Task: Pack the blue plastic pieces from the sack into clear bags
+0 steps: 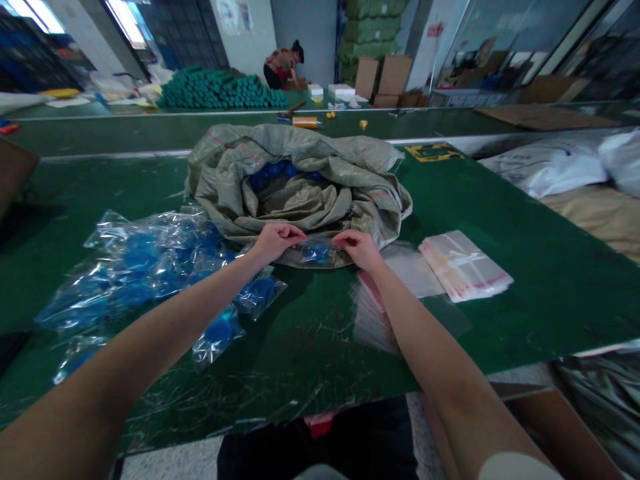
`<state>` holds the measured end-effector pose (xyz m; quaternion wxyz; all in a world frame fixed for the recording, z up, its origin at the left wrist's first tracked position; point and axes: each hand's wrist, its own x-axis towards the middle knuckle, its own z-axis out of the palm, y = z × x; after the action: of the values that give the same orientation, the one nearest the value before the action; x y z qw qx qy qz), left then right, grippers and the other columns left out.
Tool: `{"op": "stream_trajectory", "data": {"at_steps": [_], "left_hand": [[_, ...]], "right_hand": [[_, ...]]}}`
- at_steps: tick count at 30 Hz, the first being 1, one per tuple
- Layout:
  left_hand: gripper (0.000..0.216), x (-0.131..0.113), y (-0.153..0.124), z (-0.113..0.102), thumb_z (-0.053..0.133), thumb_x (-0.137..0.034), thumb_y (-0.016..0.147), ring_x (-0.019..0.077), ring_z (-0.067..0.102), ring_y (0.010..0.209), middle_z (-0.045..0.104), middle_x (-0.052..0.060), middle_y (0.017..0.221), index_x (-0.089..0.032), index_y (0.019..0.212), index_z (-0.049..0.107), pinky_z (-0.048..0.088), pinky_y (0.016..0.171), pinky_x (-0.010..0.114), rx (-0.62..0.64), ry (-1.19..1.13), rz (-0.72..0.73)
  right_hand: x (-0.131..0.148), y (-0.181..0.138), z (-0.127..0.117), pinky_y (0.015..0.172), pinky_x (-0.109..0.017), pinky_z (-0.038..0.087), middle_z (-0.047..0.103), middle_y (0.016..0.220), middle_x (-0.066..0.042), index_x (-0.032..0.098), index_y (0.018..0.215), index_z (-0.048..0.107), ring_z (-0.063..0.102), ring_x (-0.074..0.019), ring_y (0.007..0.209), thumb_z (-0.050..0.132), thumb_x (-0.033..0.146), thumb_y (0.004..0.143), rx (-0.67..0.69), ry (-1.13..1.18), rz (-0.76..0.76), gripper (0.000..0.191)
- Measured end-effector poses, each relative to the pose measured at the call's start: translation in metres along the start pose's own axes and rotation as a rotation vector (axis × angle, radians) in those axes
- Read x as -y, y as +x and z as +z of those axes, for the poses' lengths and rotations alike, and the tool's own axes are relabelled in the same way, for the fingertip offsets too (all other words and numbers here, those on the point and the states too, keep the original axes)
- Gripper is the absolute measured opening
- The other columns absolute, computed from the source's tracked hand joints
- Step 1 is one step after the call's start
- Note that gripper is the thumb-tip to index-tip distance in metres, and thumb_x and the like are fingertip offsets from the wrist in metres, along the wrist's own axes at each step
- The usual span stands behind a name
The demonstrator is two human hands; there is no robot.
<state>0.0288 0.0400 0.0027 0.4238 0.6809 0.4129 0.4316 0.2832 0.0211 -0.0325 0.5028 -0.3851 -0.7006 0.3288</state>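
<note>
Between my two hands is a clear plastic bag point(316, 252) with a blue round thing inside. My left hand point(276, 241) pinches one end of the bag, and my right hand point(359, 248) pinches the other. Just behind them lies a grey-green woven sack point(235, 193), its mouth gaping, with several blue balls point(274, 172) inside. A heap of clear bags holding blue round things point(140, 260) covers the table left of my left hand. Loose flat clear bags point(373, 320) lie partly under my right forearm, beside a bundled stack of bags point(465, 267).
Everything rests on a green table point(310, 353). On the bench behind are a pile of green rolls point(215, 88), a roll of tape point(305, 122) and small boxes. A person point(283, 65) bends there. White sacks point(550, 160) stand at the right; an open carton point(555, 427) sits below the edge.
</note>
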Motion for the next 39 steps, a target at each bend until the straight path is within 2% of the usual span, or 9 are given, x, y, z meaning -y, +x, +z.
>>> {"op": "stream_trajectory", "data": {"at_steps": [6, 14, 20, 27, 29, 32, 36, 39], "left_hand": [[0.055, -0.003, -0.003, -0.001, 0.072, -0.025, 0.066, 0.0139, 0.064, 0.069, 0.075, 0.007, 0.084, -0.021, 0.052, 0.018, 0.05, 0.061, 0.026, 0.018, 0.047, 0.029], [0.054, -0.007, -0.007, -0.003, 0.069, -0.028, 0.07, 0.0192, 0.068, 0.079, 0.074, 0.008, 0.083, -0.021, 0.054, 0.018, 0.05, 0.065, 0.028, 0.046, 0.127, 0.057], [0.052, -0.012, -0.008, -0.003, 0.066, -0.029, 0.07, 0.0181, 0.066, 0.075, 0.074, 0.007, 0.083, -0.021, 0.052, 0.018, 0.046, 0.064, 0.028, 0.055, 0.206, 0.052], [0.047, -0.01, -0.008, -0.003, 0.062, -0.026, 0.072, 0.0167, 0.063, 0.073, 0.073, 0.006, 0.085, -0.021, 0.053, 0.02, 0.043, 0.065, 0.029, 0.079, 0.248, 0.13], [0.044, -0.011, -0.009, -0.002, 0.061, -0.029, 0.075, 0.0157, 0.061, 0.071, 0.072, 0.005, 0.081, -0.021, 0.052, 0.025, 0.043, 0.064, 0.029, 0.072, 0.261, 0.122], [0.043, -0.014, -0.01, 0.001, 0.065, -0.038, 0.076, 0.014, 0.057, 0.065, 0.069, 0.003, 0.075, -0.02, 0.052, 0.034, 0.041, 0.061, 0.028, 0.038, 0.313, 0.087], [0.057, -0.015, -0.01, 0.006, 0.078, -0.043, 0.064, 0.0159, 0.058, 0.073, 0.069, 0.004, 0.086, -0.021, 0.056, 0.026, 0.043, 0.064, 0.029, 0.054, 0.352, 0.116], [0.055, -0.013, -0.01, 0.008, 0.08, -0.039, 0.062, 0.0168, 0.056, 0.075, 0.067, 0.004, 0.087, -0.021, 0.058, 0.028, 0.044, 0.067, 0.03, 0.079, 0.402, 0.158]], "right_hand": [[0.0, 0.001, 0.001, 0.079, -0.033, 0.055, 0.074, 0.087, -0.005, 0.021, 0.077, 0.074, 0.069, -0.0175, 0.082, 0.06, 0.018, 0.082, -0.005, -0.03, -0.117, 0.015], [0.004, 0.001, -0.002, 0.083, -0.034, 0.054, 0.073, 0.092, -0.006, 0.023, 0.079, 0.075, 0.068, -0.0175, 0.085, 0.059, 0.021, 0.085, 0.018, -0.122, -0.131, 0.017], [0.007, 0.001, -0.002, 0.083, -0.034, 0.053, 0.072, 0.093, -0.006, 0.023, 0.078, 0.076, 0.067, -0.0181, 0.086, 0.054, 0.012, 0.083, 0.065, -0.23, -0.154, 0.025], [0.006, 0.001, -0.001, 0.082, -0.032, 0.052, 0.07, 0.096, -0.007, 0.021, 0.081, 0.076, 0.066, -0.0184, 0.088, 0.051, 0.006, 0.081, 0.075, -0.304, -0.231, 0.029], [0.006, 0.001, -0.001, 0.082, -0.032, 0.052, 0.069, 0.096, -0.007, 0.021, 0.082, 0.076, 0.066, -0.0183, 0.088, 0.051, 0.007, 0.081, 0.076, -0.32, -0.24, 0.028], [0.005, 0.001, -0.001, 0.082, -0.032, 0.051, 0.069, 0.096, -0.007, 0.021, 0.082, 0.076, 0.066, -0.0181, 0.088, 0.051, 0.007, 0.082, 0.078, -0.337, -0.236, 0.028], [0.005, 0.001, -0.001, 0.083, -0.032, 0.051, 0.069, 0.096, -0.006, 0.022, 0.083, 0.076, 0.065, -0.0184, 0.089, 0.051, 0.007, 0.082, 0.08, -0.346, -0.23, 0.03], [0.006, 0.001, -0.001, 0.082, -0.032, 0.051, 0.069, 0.095, -0.007, 0.022, 0.082, 0.076, 0.066, -0.0185, 0.088, 0.05, 0.007, 0.082, 0.081, -0.338, -0.242, 0.029]]}}
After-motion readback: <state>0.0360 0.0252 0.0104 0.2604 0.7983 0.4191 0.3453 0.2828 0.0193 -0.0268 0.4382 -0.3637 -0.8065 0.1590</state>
